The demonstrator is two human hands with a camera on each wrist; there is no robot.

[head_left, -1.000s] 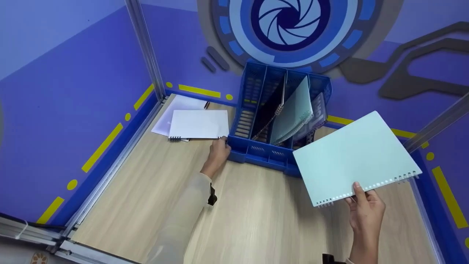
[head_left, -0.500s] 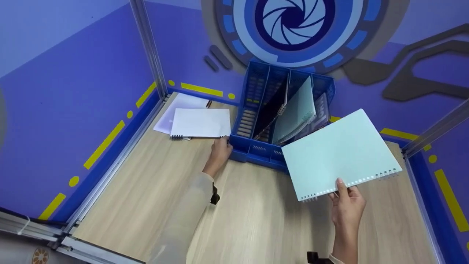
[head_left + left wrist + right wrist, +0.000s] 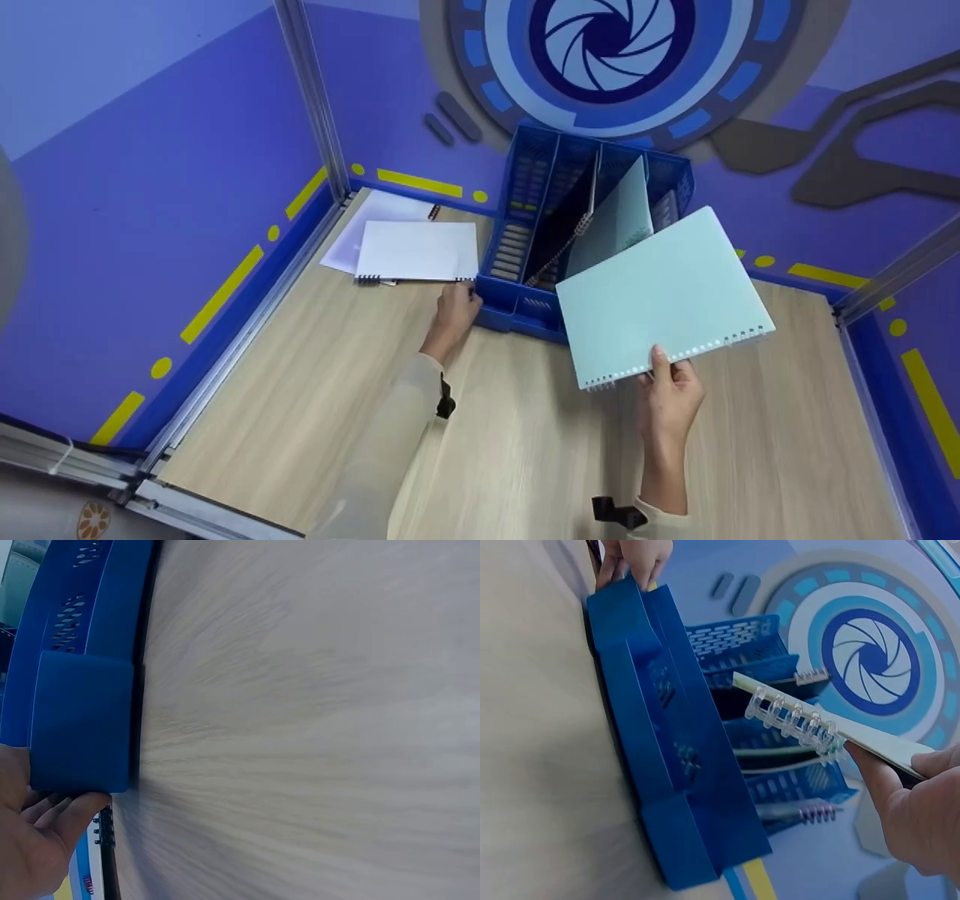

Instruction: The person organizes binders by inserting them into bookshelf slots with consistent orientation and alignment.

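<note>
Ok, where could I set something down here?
Bare tabletop lies between the left sleeve and right hand, and outward from each to the side rails. The blue rack shows a free leftmost slot; notebooks crowd its other slots and the back-left corner.

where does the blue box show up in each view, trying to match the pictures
Head: blue box, right of and above centre, partly behind the held notebook.
Left wrist: part of the blue box, upper left.
Right wrist: blue box, around centre, front slanting down from upper left.
Shared landmark: left hand, at the box's corner.
</note>
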